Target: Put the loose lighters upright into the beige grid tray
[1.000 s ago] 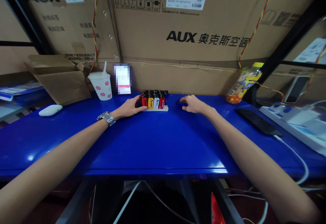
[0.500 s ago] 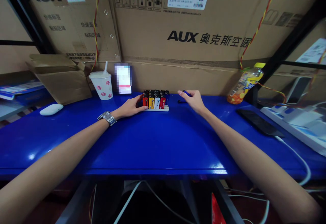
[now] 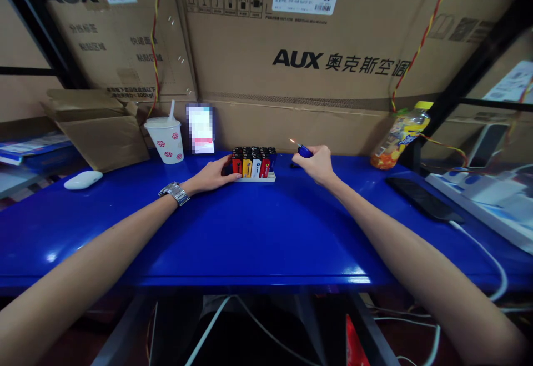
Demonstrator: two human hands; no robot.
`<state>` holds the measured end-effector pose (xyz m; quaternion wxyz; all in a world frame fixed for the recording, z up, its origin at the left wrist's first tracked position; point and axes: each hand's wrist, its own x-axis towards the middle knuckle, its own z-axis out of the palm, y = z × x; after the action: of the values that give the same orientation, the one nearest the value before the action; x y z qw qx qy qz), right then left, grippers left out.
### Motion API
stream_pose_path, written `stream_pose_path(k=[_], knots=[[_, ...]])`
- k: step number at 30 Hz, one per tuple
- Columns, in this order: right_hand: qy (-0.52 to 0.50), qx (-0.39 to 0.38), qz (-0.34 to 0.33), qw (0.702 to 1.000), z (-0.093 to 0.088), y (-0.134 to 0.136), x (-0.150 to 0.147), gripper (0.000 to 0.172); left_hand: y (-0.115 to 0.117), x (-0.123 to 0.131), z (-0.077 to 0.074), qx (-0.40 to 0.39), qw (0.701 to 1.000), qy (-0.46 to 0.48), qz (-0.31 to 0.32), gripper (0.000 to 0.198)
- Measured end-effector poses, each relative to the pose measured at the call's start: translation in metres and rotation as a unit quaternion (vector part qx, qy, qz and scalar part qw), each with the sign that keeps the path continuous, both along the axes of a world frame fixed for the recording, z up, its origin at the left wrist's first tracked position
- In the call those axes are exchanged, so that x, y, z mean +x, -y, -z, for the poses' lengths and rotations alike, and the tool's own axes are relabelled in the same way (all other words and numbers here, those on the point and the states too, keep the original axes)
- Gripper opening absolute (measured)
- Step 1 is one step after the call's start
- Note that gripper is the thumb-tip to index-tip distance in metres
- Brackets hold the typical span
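Observation:
In my right hand (image 3: pixel 320 166) is a blue lighter (image 3: pixel 305 151), tilted to the left, with my fingers closed round it. A small orange flame (image 3: pixel 292 140) burns at its tip. To the left stand several upright lighters (image 3: pixel 247 168) in red, yellow, white and dark blue, packed in rows in a shallow white tray (image 3: pixel 270 178). My left hand (image 3: pixel 212 176), with a metal watch (image 3: pixel 175 192) at the wrist, grips the left side of this set, thumb along the front and fingers behind. Part of the tray's left end is hidden by that hand.
A white cup with a straw (image 3: pixel 165 141) and a lit phone (image 3: pixel 200 130) stand at the back left. A white earbud case (image 3: pixel 83 180) lies further left. On the right are a drink bottle (image 3: pixel 400 138) and a dark phone (image 3: pixel 425 199) on a cable. Large cardboard boxes (image 3: pixel 333 94) wall the back.
A flame has appeared at the lighter's tip, and my right thumb has moved down from its top. My left hand and the tray have stayed in place.

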<state>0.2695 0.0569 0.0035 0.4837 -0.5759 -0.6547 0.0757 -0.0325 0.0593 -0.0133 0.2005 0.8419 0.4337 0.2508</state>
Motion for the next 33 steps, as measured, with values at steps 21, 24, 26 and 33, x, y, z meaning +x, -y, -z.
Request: stream_pose_path(k=[21,24,26,33], knots=[[0.0,-0.084,-0.131,0.988,0.016,-0.016,0.01,0.063,-0.001,0.0,0.0,0.011,1.0,-0.016,-0.014,0.072],[-0.059,-0.107,-0.168,0.978,0.018,-0.019,0.008,0.066,-0.002,0.0,0.001,0.014,1.0,-0.011,-0.009,0.071],[-0.059,-0.107,-0.186,0.975,0.017,-0.018,0.004,0.059,-0.002,0.001,0.001,0.015,1.0,-0.007,-0.005,0.071],[-0.015,-0.041,-0.22,0.975,0.015,-0.008,-0.009,0.037,-0.001,0.0,0.002,0.016,1.0,-0.009,-0.005,0.074]])
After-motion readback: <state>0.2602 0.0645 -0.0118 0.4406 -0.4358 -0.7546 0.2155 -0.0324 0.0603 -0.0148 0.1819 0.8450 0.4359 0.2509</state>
